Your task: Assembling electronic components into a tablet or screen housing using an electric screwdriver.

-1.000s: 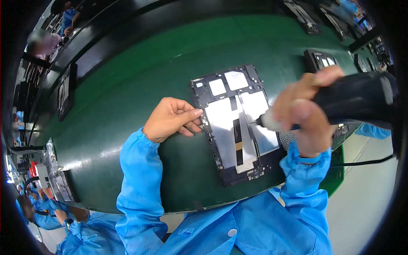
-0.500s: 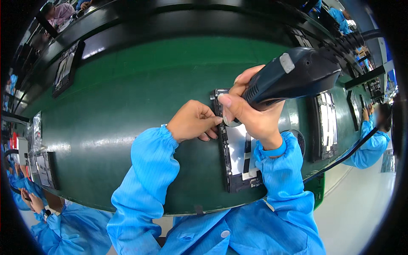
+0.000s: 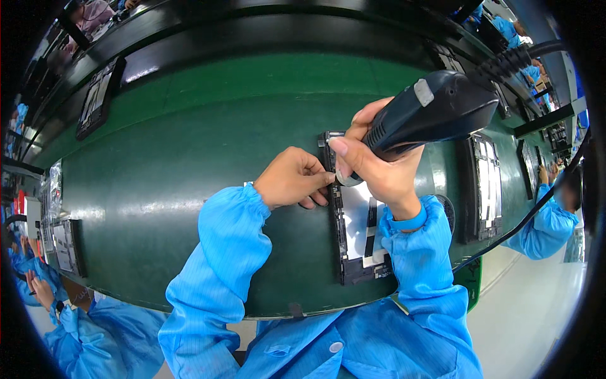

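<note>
An opened, tablet-like electronic device (image 3: 353, 221) with a black frame and silver-white panels lies lengthwise before me on the green bench. My right hand (image 3: 382, 167) wraps round a black corded hand tool (image 3: 429, 117) with vent slots, held tilted over the device's upper part. The tool's working end is mostly hidden by my fingers, near the device's left edge. At that same edge, thumb and fingers of my left hand (image 3: 297, 180) are pinched together. Whatever lies between those fingertips is too small to make out.
Similar devices lie to the right (image 3: 485, 186), at the far left (image 3: 98, 98) and near left (image 3: 64, 246). A round dark object (image 3: 445, 211) sits beside my right sleeve. A black cable (image 3: 524, 218) runs along the right side. Co-workers in blue sit on both sides.
My left hand and the device have shifted slightly to the right. The tool has tipped a little, its back end moving left; both hands keep their grips.
</note>
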`<state>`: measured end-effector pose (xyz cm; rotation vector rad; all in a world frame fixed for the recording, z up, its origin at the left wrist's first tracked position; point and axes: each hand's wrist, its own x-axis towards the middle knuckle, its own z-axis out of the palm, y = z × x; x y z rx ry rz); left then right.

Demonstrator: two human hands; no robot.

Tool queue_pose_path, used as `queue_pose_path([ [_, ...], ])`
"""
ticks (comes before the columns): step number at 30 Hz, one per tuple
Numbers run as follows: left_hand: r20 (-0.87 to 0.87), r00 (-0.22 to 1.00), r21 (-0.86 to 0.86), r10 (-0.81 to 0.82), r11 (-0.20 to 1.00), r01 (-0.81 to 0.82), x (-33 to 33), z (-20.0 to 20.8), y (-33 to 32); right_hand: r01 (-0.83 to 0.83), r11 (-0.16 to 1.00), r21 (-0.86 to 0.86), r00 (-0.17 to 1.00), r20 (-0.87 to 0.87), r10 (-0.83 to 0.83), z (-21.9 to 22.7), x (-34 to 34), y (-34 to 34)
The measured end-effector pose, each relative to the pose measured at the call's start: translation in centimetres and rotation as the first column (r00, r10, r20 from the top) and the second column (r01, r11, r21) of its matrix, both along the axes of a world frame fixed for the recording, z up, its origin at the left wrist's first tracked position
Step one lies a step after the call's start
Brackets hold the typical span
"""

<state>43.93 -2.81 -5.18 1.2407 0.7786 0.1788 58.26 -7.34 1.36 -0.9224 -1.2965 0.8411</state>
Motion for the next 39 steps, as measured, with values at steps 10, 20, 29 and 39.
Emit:
queue_pose_path([
  [10,0.002,1.000,0.075,-0.016,0.997,0.016,-0.9,-0.4,0.8,-0.041,0.999,0.019,0.988,0.150,0.037,-1.3,-1.5,-0.6],
  [20,-0.089,0.970,0.761,0.226,0.644,-0.081,2.5,3.0,-4.5,0.203,0.966,0.162,0.976,-0.114,-0.186,3.8,4.8,-4.3],
  [29,-0.059,0.990,0.998,-0.126,-0.011,0.058,7.3,4.6,-14.5,0.254,0.961,0.105,0.946,-0.232,-0.225,7.9,13.0,-12.3],
  [39,-0.301,0.762,0.939,0.574,0.036,0.343,16.0,10.0,6.8,-0.054,0.991,-0.122,0.970,-0.244,0.022,9.9,19.0,-15.7],
])
